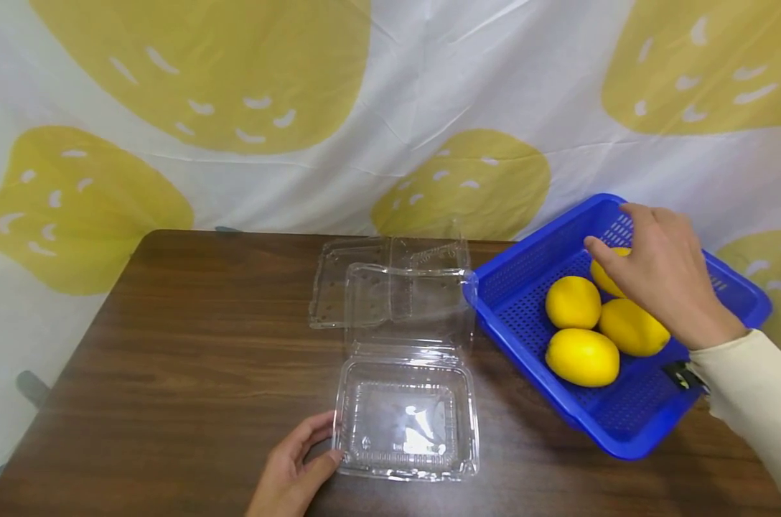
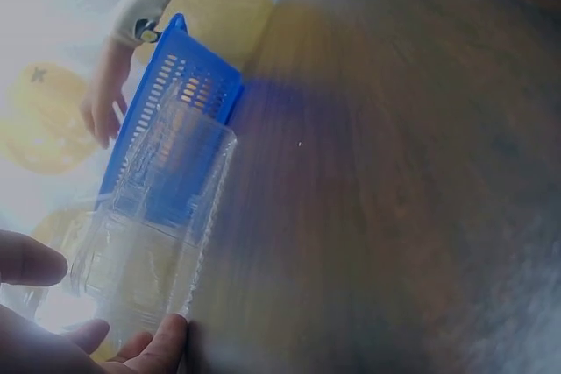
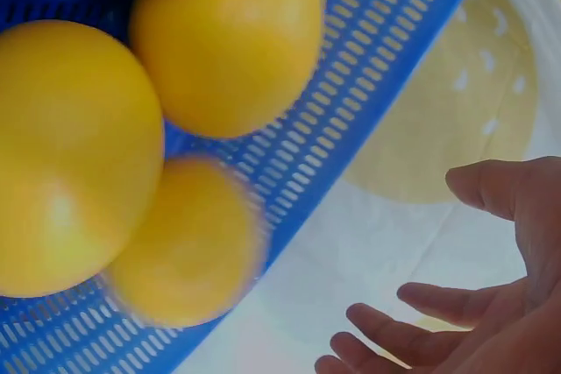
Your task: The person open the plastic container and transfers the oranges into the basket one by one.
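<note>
A clear plastic clamshell container [image 1: 403,424] lies with its lid up on the table. At its left rim is my left hand [image 1: 296,459], thumb and fingers touching the edge. The left wrist view shows those fingertips [image 2: 166,343] against the container's side. Several yellow lemons [image 1: 583,357] lie in a blue perforated basket [image 1: 526,359] on the right. Over the basket hovers my right hand [image 1: 668,273], fingers spread and holding nothing. It partly hides the rearmost lemon. In the right wrist view, a gap separates this hand [image 3: 491,304] from the lemons [image 3: 228,50].
Behind the first container stands another clear plastic container [image 1: 352,287], opened out and overlapping it in view. The brown wooden table [image 1: 190,373] extends to the left. A white curtain with yellow shapes [image 1: 268,187] hangs along the table's back edge.
</note>
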The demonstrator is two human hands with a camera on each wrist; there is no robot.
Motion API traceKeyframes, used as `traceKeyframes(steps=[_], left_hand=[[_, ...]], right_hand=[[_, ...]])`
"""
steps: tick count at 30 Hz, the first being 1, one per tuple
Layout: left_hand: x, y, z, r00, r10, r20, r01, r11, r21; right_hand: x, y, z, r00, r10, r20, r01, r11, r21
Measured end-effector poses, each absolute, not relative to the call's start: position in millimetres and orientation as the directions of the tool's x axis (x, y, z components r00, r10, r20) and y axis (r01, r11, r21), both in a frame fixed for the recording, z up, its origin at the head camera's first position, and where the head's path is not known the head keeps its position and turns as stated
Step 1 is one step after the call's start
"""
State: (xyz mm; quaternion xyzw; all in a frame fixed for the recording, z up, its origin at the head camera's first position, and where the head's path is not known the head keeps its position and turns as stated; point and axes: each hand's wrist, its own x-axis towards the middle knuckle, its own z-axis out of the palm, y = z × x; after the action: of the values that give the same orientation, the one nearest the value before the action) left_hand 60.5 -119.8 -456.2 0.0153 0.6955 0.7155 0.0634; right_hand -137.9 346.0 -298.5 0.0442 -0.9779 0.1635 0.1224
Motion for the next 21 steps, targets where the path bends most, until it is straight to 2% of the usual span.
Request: traceKeyframes(steps=[6,12,18,21], left_hand=[[58.4,-120.3,-461.4,-0.994,0.086,-0.064,-0.066,-0.02,0.998],[46.4,-144.1,-503.0,-0.993,0.106,-0.051,-0.045,0.056,0.997],[46.2,-136.4,-449.4,-0.997,0.071,0.006,0.016,0.141,0.99],[46.3,-135.4,-433.3,-0.997,0.064,0.045,0.063,0.312,0.948]], right_hand=[[-120.5,331.4,-292.2,-0.973,-0.077,0.218,-0.147,0.933,-0.328],[-87.4,304.5,-288.4,-0.951,-0.151,0.268,-0.233,0.923,-0.306],[-52.6,274.4,-295.5,-0.89,-0.241,0.386,-0.366,0.883,-0.294],[-38.2,261.2,-301.3,-0.849,-0.276,0.451,-0.43,0.856,-0.288]])
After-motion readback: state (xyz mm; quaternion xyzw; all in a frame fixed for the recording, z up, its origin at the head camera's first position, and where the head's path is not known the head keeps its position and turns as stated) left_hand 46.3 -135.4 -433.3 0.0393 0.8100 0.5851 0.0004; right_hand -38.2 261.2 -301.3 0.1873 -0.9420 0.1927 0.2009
